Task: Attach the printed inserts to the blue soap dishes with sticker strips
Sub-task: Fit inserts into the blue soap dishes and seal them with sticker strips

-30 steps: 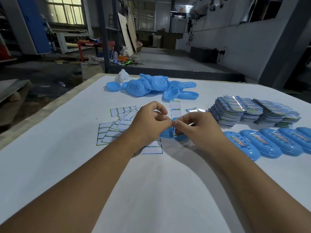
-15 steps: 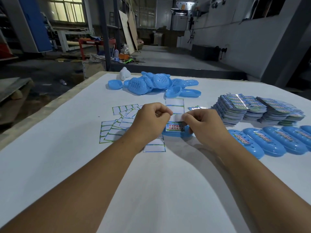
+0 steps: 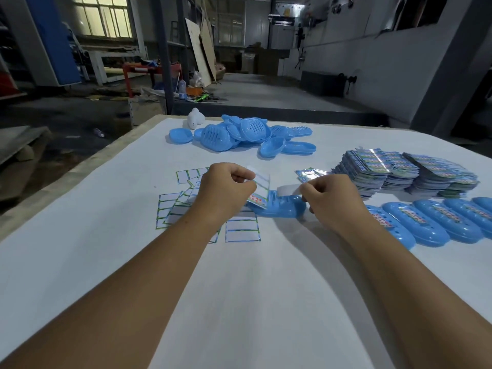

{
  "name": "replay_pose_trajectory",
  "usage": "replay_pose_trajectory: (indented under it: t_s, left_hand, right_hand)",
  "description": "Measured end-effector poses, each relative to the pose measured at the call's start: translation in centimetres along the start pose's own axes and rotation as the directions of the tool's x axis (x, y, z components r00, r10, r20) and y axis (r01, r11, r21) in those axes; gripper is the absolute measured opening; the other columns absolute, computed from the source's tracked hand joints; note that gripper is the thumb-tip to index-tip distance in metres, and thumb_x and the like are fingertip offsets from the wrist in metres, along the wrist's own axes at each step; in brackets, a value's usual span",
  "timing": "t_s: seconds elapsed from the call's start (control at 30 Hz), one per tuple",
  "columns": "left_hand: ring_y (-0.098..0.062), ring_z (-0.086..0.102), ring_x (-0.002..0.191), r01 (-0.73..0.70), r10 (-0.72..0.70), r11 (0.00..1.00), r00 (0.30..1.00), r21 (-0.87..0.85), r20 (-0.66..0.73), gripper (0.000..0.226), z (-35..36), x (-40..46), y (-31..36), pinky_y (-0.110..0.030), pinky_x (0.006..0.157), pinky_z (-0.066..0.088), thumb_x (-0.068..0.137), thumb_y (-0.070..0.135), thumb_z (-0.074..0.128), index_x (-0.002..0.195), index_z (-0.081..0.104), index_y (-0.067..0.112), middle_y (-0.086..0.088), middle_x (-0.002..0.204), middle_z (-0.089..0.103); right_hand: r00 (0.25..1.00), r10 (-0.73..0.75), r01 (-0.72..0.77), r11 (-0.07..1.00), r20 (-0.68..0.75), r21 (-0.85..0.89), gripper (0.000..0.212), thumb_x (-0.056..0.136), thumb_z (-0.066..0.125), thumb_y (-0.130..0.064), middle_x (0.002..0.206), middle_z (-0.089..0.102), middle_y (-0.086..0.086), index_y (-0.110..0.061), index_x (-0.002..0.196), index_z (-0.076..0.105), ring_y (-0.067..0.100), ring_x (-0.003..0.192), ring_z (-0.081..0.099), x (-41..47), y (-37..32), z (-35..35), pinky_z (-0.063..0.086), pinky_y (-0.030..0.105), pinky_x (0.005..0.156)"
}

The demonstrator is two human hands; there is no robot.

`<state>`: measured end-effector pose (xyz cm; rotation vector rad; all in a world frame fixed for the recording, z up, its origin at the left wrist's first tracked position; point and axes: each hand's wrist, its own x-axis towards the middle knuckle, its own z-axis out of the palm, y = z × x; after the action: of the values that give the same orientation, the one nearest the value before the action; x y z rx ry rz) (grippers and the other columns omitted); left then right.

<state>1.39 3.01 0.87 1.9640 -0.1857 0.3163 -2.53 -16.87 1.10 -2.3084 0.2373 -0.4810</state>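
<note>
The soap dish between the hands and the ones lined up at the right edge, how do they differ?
The soap dish between the hands shows a bare blue top, while the finished dishes each carry a printed insert. It lies alone at the centre, crosswise to the person; the finished dishes sit side by side in a row, angled away. Both are the same blue oval plastic and rest on the white table.

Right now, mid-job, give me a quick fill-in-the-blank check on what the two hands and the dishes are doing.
1. The left hand pinches a sticker sheet while the right hand pinches a peeled white ____.
2. The soap dish lying between the hands is coloured ____.
3. The finished dishes with inserts lie in a row on the person's ____ side.
4. The pile of loose dishes lies at the table's ____ edge.

Missing words: strip; blue; right; far
</note>
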Motion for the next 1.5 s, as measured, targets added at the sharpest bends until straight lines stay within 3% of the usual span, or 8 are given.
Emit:
replay_pose_trajectory:
  t_s: [0.13,0.33,0.53,0.67,0.8,1.03,1.33,1.5]
  left_hand:
    - [-0.004,0.066,0.069,0.057,-0.056,0.998,0.998,0.024,-0.029,0.010,-0.7,0.3,0.0,-0.013,0.052,0.048,0.079,0.019,0.072,0.086,0.076,0.024,0.009,0.078,0.071]
    - [-0.015,0.060,0.083,0.033,-0.003,0.910,0.997,0.412,-0.074,0.007,-1.2,0.4,-0.4,-0.024,0.070,0.042,0.084,0.024,0.066,0.088,0.070,0.021,0.009,0.085,0.065]
    - [-0.024,0.051,0.111,-0.046,0.051,0.591,0.999,0.806,0.019,0.023,-1.1,0.2,-0.2,-0.039,0.089,0.045,0.090,0.042,0.059,0.109,0.064,0.030,-0.002,0.118,0.057]
    - [-0.007,0.060,0.076,-0.132,0.135,0.952,0.991,0.276,0.009,0.010,-0.3,-0.7,0.7,-0.028,0.067,0.048,0.083,0.034,0.068,0.077,0.069,0.026,0.009,0.077,0.067]
    - [-0.001,0.055,0.057,-0.045,0.074,0.990,0.974,-0.136,0.215,0.019,1.0,-1.8,1.5,-0.015,0.052,0.043,0.082,0.039,0.076,0.076,0.075,0.021,0.013,0.060,0.065]
    - [0.002,0.060,0.065,-0.035,0.082,0.984,0.959,-0.174,0.271,0.012,1.7,-1.6,1.2,-0.013,0.059,0.047,0.091,0.029,0.071,0.084,0.077,0.021,0.008,0.074,0.073]
    - [0.005,0.052,0.054,0.003,0.036,0.987,0.969,-0.159,0.244,0.017,1.4,-1.3,0.9,-0.006,0.049,0.036,0.089,0.037,0.072,0.082,0.078,0.022,0.021,0.054,0.060]
    - [0.003,0.058,0.059,-0.016,0.066,0.973,0.976,-0.231,0.209,0.021,1.3,-1.3,0.7,-0.010,0.054,0.044,0.083,0.042,0.078,0.077,0.077,0.022,0.009,0.066,0.070]
  right_hand:
    - [1.000,-0.018,0.018,1.000,-0.013,-0.024,0.031,0.088,0.054,-0.020,0.076,0.062,0.029,0.007,0.078,0.065,0.018,0.059,0.042,0.0,-0.1,0.0,0.033,0.031,0.058]
    - [0.999,-0.042,0.042,0.999,-0.009,0.001,0.030,0.085,0.060,-0.024,0.060,0.046,0.008,0.005,0.076,0.064,0.017,0.057,0.034,-0.5,-0.6,0.0,0.031,0.030,0.055]
    - [0.997,-0.066,0.070,0.995,-0.050,0.070,0.030,0.084,0.060,-0.025,0.056,0.046,0.002,0.000,0.069,0.061,0.014,0.054,0.037,-0.7,-0.8,0.0,0.035,0.029,0.055]
    - [0.989,-0.130,0.139,0.981,-0.071,0.132,0.025,0.082,0.061,-0.025,0.052,0.053,-0.005,-0.010,0.061,0.061,0.007,0.050,0.041,-1.0,-1.1,0.3,0.038,0.027,0.054]
    - [0.979,-0.194,0.203,0.963,-0.067,0.175,0.025,0.082,0.066,-0.026,0.048,0.053,-0.015,-0.018,0.059,0.060,0.003,0.047,0.043,-1.2,-1.3,0.6,0.036,0.023,0.052]
    - [0.974,-0.219,0.224,0.957,-0.050,0.184,0.025,0.083,0.068,-0.028,0.048,0.053,-0.015,-0.017,0.062,0.063,0.002,0.046,0.043,-1.0,-0.8,0.7,0.035,0.019,0.049]
    - [0.932,-0.362,0.351,0.918,0.030,0.183,0.023,0.094,0.071,-0.034,0.055,0.059,-0.022,-0.023,0.074,0.076,0.003,0.045,0.047,-1.1,-0.8,0.7,0.032,0.012,0.049]
    - [0.945,-0.327,0.324,0.935,-0.004,0.147,0.024,0.096,0.067,-0.034,0.067,0.068,-0.024,-0.034,0.073,0.073,-0.002,0.058,0.056,-0.8,-0.7,0.7,0.036,0.012,0.056]
